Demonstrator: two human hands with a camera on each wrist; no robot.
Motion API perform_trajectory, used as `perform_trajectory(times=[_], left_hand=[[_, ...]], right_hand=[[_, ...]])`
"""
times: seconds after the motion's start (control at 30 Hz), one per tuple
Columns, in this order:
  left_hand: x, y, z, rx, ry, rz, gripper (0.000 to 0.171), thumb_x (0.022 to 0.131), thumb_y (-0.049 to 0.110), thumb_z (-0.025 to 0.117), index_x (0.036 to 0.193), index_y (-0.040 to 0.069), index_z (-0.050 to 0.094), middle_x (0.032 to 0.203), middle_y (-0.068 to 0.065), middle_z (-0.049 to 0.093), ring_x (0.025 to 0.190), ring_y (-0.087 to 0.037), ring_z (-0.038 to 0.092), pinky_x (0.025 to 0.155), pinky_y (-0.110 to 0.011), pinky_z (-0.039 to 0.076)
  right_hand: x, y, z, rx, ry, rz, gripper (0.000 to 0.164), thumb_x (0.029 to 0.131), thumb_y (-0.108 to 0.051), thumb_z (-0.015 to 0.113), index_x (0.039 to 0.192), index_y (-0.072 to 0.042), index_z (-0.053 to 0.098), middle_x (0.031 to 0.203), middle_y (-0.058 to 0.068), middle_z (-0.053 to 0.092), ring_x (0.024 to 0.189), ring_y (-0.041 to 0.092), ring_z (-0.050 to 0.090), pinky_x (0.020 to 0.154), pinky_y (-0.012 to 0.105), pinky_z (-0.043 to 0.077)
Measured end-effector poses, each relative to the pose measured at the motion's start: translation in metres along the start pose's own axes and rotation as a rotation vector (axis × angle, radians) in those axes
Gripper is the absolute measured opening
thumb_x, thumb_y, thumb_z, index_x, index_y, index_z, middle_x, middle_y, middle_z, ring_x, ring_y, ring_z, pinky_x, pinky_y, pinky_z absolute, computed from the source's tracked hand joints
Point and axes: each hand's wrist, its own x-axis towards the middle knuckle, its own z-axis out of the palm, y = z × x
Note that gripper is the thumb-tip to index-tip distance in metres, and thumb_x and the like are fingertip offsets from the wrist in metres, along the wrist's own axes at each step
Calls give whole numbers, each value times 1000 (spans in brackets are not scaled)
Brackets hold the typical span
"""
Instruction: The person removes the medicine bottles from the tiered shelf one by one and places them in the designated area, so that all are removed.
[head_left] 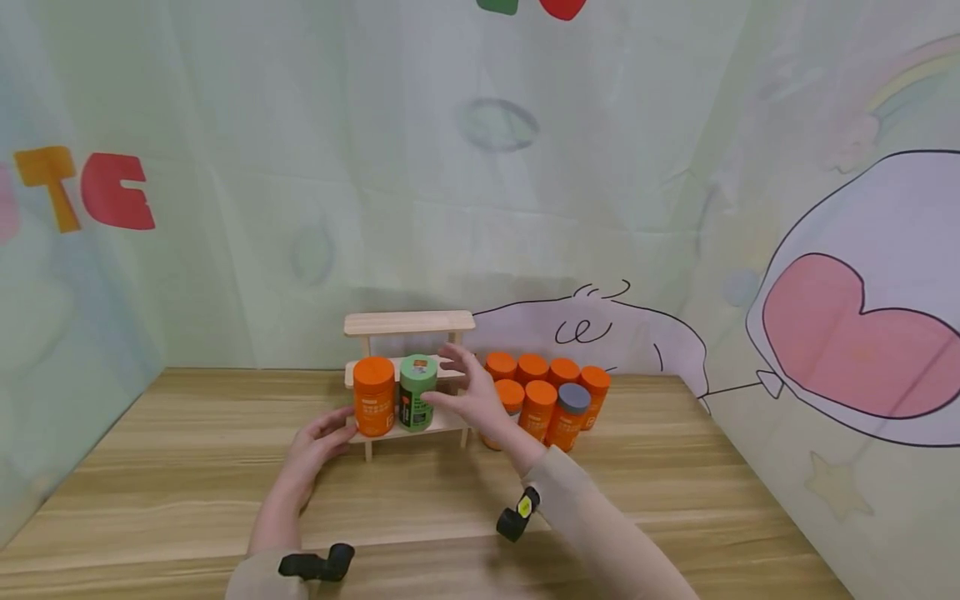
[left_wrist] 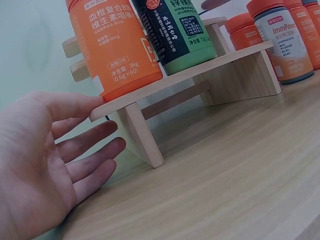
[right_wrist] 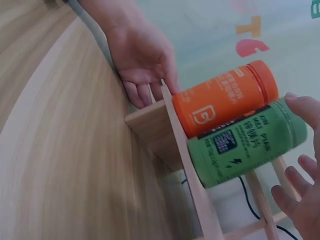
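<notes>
An orange bottle (head_left: 373,398) and a green bottle (head_left: 417,393) stand side by side on the lowest tier of a small wooden stepped rack (head_left: 408,322). At the rack's left end is my left hand (left_wrist: 35,155); its thumb touches the shelf corner by the orange bottle's base, the other fingers loosely bent below. My right hand (head_left: 474,396) is at the right side of the green bottle, thumb near its upper part and fingers spread. In the right wrist view, those fingers stand apart from the green bottle (right_wrist: 250,145); whether the thumb touches it, I cannot tell.
Right of the rack, several orange-capped bottles (head_left: 532,367) and one grey-capped bottle (head_left: 573,400) stand grouped on the wooden table (head_left: 420,517). A printed curtain (head_left: 300,167) hangs behind the table. A dark cable (right_wrist: 247,197) runs behind the rack.
</notes>
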Motion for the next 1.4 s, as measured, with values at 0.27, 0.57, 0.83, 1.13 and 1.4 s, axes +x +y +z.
perform_trajectory(times=[0.27, 0.57, 0.83, 1.13, 1.4], left_hand=[[0, 0, 0, -1, 1, -3, 59, 99, 23, 57, 147, -4, 36, 152, -23, 36, 93, 13, 54, 85, -15, 49], [-1, -1, 0, 5, -5, -14, 59, 99, 21, 56, 148, -4, 34, 154, -22, 35, 92, 14, 53, 85, -15, 49], [0, 0, 0, 2, -1, -13, 58, 100, 21, 56, 148, -4, 35, 153, -23, 35, 92, 14, 53, 85, -14, 49], [-2, 0, 0, 8, -9, 3, 59, 99, 22, 57, 147, -5, 35, 153, -23, 35, 93, 13, 53, 85, -15, 49], [-1, -1, 0, 11, -1, 0, 57, 100, 20, 55, 147, -5, 36, 152, -24, 36, 92, 13, 53, 84, -15, 49]], right_hand=[[4, 0, 14, 9, -53, 60, 77, 85, -17, 77, 150, -12, 36, 142, 12, 50, 124, 29, 54, 103, 44, 47], [5, 4, 27, 8, -21, 66, 73, 83, -13, 78, 146, -10, 41, 134, 12, 56, 118, 27, 56, 101, 44, 47], [4, 7, 30, 23, 1, 54, 68, 85, -12, 76, 143, -9, 43, 136, 13, 56, 124, 28, 54, 104, 46, 45], [2, 5, 30, 38, 7, 44, 67, 85, -11, 76, 144, -10, 43, 136, 12, 56, 124, 28, 54, 104, 46, 45], [-2, -2, 24, 2, 19, 31, 66, 85, -14, 76, 142, -10, 44, 132, 10, 59, 117, 24, 56, 98, 40, 49]])
